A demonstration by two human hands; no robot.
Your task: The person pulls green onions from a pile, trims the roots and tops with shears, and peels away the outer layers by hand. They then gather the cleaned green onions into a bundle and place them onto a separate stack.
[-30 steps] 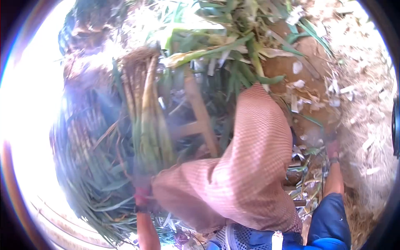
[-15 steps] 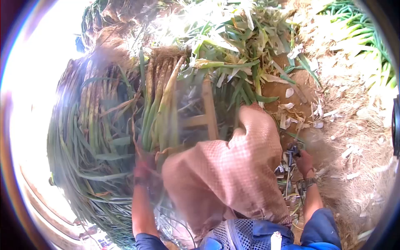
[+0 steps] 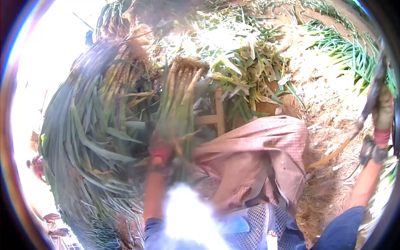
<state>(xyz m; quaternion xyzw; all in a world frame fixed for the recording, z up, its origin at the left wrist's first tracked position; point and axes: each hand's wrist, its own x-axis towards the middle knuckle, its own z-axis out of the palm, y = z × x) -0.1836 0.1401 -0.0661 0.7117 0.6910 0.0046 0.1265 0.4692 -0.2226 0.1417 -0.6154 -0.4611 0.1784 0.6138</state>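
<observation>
My left hand [image 3: 160,151], with a red band at the wrist, is closed around a bunch of green onions [image 3: 178,93]. The bunch's roots point away from me; its leaves run back past my fingers, which are partly blurred. To its left lies a large heap of green onions [image 3: 89,125]. Far to the right, my gloved right hand [image 3: 382,110] is raised and closed on a dark hose-fed tool [image 3: 371,93]. A yellow-orange hose [image 3: 331,156] trails from it toward my knee. The tool's exact kind is blurred.
A wooden frame [image 3: 219,112] stands just beyond my knees. Peeled leaves [image 3: 239,50] are piled behind it. Cleaned green onions [image 3: 350,54] lie in a row at the upper right. Root scraps [image 3: 321,112] cover the ground on my right.
My right hand has swung up and outward to the right with the tool. The view has shifted, and my left hand and the green onion bunch now appear slightly further right.
</observation>
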